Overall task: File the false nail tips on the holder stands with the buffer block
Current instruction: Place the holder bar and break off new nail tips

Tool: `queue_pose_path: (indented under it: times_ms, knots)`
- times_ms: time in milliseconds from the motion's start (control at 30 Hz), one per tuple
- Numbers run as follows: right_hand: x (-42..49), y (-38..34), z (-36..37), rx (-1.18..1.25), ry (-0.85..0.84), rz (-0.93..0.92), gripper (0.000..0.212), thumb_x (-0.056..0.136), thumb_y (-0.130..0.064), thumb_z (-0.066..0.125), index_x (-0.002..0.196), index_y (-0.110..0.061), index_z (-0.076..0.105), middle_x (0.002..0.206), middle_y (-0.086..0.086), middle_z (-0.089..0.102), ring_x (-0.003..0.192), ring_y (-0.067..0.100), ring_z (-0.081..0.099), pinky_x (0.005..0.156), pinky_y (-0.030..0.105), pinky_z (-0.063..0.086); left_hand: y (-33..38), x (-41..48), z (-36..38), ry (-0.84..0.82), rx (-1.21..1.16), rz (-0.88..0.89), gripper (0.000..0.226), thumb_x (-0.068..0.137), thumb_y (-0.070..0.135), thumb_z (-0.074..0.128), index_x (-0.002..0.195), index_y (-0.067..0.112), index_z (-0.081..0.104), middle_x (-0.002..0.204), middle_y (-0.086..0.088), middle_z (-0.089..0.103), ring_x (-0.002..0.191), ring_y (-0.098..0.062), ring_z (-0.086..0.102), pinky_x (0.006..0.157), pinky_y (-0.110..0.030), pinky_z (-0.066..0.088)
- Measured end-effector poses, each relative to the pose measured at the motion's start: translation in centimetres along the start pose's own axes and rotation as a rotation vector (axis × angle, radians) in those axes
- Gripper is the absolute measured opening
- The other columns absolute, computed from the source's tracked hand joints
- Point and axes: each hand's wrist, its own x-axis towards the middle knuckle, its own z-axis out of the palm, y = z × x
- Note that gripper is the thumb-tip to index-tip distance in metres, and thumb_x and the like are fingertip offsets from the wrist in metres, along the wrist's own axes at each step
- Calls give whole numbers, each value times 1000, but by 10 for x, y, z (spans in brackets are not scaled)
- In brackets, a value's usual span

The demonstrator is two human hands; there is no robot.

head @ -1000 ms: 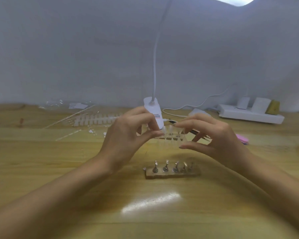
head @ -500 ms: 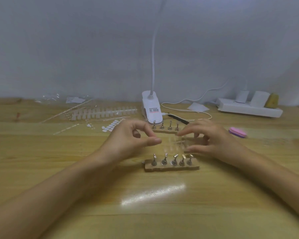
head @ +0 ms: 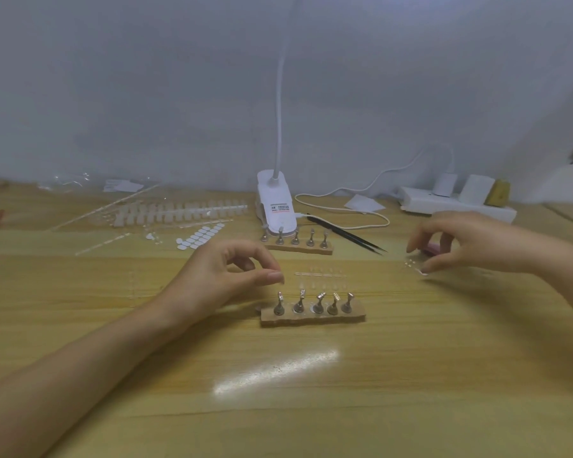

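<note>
Hovering just behind the left end of the near holder stand [head: 313, 317], the left hand [head: 225, 279] shows loosely curled fingers, thumb pointing right, and nothing in it that I can see; over to the right, the right hand [head: 473, 246] arches above the table [head: 278, 391] with its fingertips pointing down; a sliver of pink shows between those fingers, and I take that to be the buffer block [head: 432, 248], lying just behind and under the right hand; so the tool sits practically inside that grip, well apart from the left hand, and the right is plainly the nearer hand to take it; too little of the block shows to read its long axis; at the right thumb tip lies a small clear scrap [head: 412, 266], and whether the hand pinches it or merely touches it I cannot tell; the near holder stand runs left to right across the view, five metal pegs in a row, with pale bits on their tops too small to call as nail tips; from the right hand it lies to the left and a little nearer the person, well apart; a clear strip [head: 321, 275] rests flat on the table just behind that stand; a far holder stand [head: 298, 246] sits further back; my read: block first, then a carry leftward to the pegs, filing not yet begun
</note>
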Motion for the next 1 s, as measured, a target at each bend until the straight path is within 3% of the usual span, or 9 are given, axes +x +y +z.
queue_pose_path:
  times_ms: [133, 267, 400, 500, 567, 633, 733, 833, 1000]
  knots:
    - [2, 11, -2, 12, -24, 15, 29, 79, -37, 81, 100, -46, 63, 94, -22, 66, 82, -9, 58, 70, 16, 44, -2, -2, 0, -39, -26, 15, 19, 71, 49, 69, 76, 32, 76, 87, 15, 73, 76, -8, 59, 81, -24, 44]
    - [5, 19, 5, 9, 18, 19, 19, 82, -36, 78, 93, -46, 66, 88, -23, 64, 81, -1, 58, 73, 23, 45, -6, -1, 1, -52, -44, 14, 14, 75, 43, 70, 78, 31, 77, 88, 10, 73, 81, -23, 60, 85, -31, 51]
    - [12, 27, 3, -57, 278, 29, 19, 84, -24, 78, 86, -38, 65, 85, -7, 56, 73, 8, 51, 62, 27, 38, -7, -2, 1, -71, -54, 27, 14, 77, 44, 69, 79, 32, 78, 89, 10, 72, 76, -15, 59, 76, -16, 49]
    - [12, 34, 8, -46, 240, 158, 19, 86, -39, 74, 100, -31, 65, 94, -11, 58, 80, 6, 57, 71, 32, 48, -6, -2, -1, -53, -58, 8, 14, 75, 46, 70, 77, 34, 78, 89, 12, 73, 76, -9, 59, 76, -16, 47]
    - [9, 35, 14, -41, 220, 199, 18, 86, -46, 71, 93, -31, 68, 94, -10, 64, 80, 7, 59, 72, 32, 49, -6, -1, -1, -26, -64, -23, 15, 71, 47, 72, 75, 33, 77, 85, 7, 73, 75, -13, 60, 74, -21, 46]
    - [7, 31, 12, -40, 315, 170, 15, 86, -45, 70, 88, -30, 70, 91, -8, 68, 77, 8, 60, 68, 32, 48, -6, 0, -2, -1, -101, -58, 22, 66, 51, 75, 74, 31, 76, 76, 1, 70, 61, -7, 55, 58, -16, 42]
    - [6, 10, 6, 318, 429, 76, 14, 85, -32, 75, 92, -24, 66, 92, -6, 72, 79, 12, 70, 73, 29, 53, -4, 2, -1, 23, -179, -97, 28, 63, 50, 78, 75, 25, 75, 60, -2, 55, 44, -3, 39, 44, -9, 30]
    - [1, -40, 23, 1025, 254, -117, 34, 78, -19, 76, 107, -14, 57, 99, 9, 75, 90, 28, 75, 76, 28, 60, 0, 5, 2, 27, -247, -124, 27, 64, 49, 78, 76, 25, 74, 62, -3, 53, 50, -11, 36, 44, -14, 27]
    - [2, -100, 77, 1283, 62, -240, 31, 77, -18, 79, 103, -12, 62, 105, 14, 74, 96, 31, 74, 73, 31, 60, 5, 9, 9, 59, -320, -109, 20, 67, 42, 79, 74, 24, 74, 60, -2, 50, 47, -11, 31, 44, -18, 25]
